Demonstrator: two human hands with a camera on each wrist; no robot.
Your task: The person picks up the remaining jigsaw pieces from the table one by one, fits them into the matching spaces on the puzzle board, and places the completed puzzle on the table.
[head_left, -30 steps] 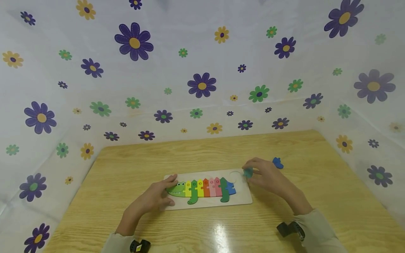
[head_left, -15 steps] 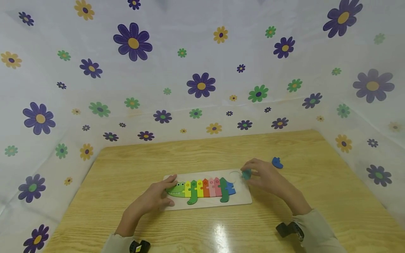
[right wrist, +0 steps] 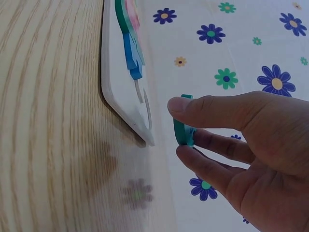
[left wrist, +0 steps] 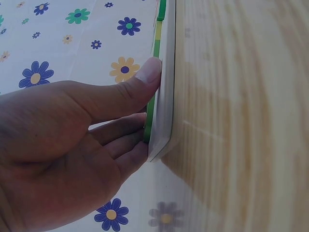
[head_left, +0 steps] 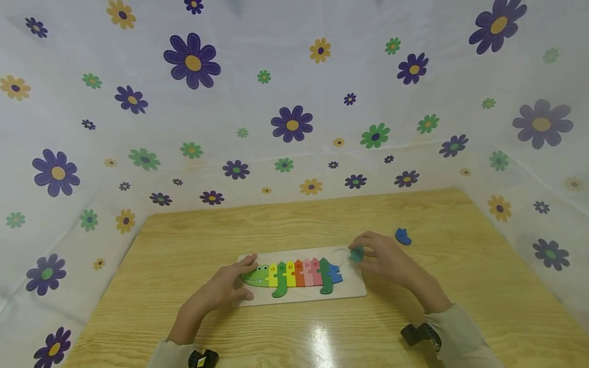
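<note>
A wooden crocodile puzzle board [head_left: 352, 286] lies on the table with a green head piece [head_left: 257, 277], several coloured body pieces and a blue piece [head_left: 336, 274] set in it. My left hand [head_left: 225, 287] rests on the board's left end, thumb on the near side and fingers on the far side. In the left wrist view the thumb tip and fingers lie against the top. My right hand [head_left: 386, 258] pinches a small teal puzzle piece [right wrist: 181, 130] between thumb and fingers, just above the board's right end. A curved outline [head_left: 341, 250] shows beside it.
Behind the right hand, a loose blue puzzle piece [head_left: 403, 236] lies on the wooden table [head_left: 317, 327]. A white curtain with printed flowers [head_left: 257, 102] encloses the back and sides. Dark wrist straps [head_left: 416, 335] sit below both sleeves.
My right hand has shifted very slightly left with the teal piece still pinched. The left hand stays on the board.
</note>
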